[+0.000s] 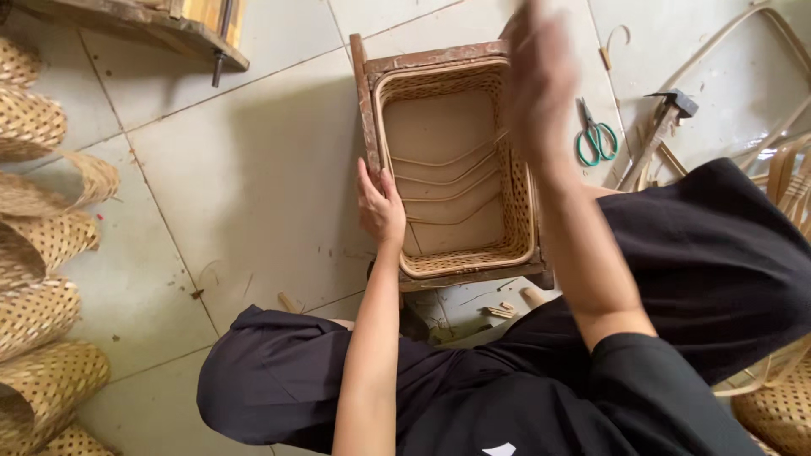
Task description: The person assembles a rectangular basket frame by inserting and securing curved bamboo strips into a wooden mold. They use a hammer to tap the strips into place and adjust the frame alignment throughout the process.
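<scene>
I'm looking down on a rectangular woven rattan basket [456, 177] that sits inside a wooden frame [368, 110] on the tiled floor [245, 177], open side up, just ahead of my knees. Its walls are open lattice weave, and several thin curved cane strips [439, 181] cross its flat bottom.

My left hand [378, 207] rests on the frame's left rail, near the corner closest to me, fingers curled over the rail and the basket's rim, grasping it. My right hand [536, 80] is raised above the basket's right wall, near the far right corner; it is blurred, the fingers look loosely spread and nothing shows in it, though I cannot tell for sure whether it touches the rim.

On the floor to the right of the frame lie green-handled scissors [596, 138], and just beyond them a hammer [659, 135] with its head pointing away from me. More bent cane [760, 51] lies near the far right corner of the view. Along the left edge, curled sheets of woven lattice [42, 321] are stacked. A wooden bench edge [144, 29] shows at the far left corner.
</scene>
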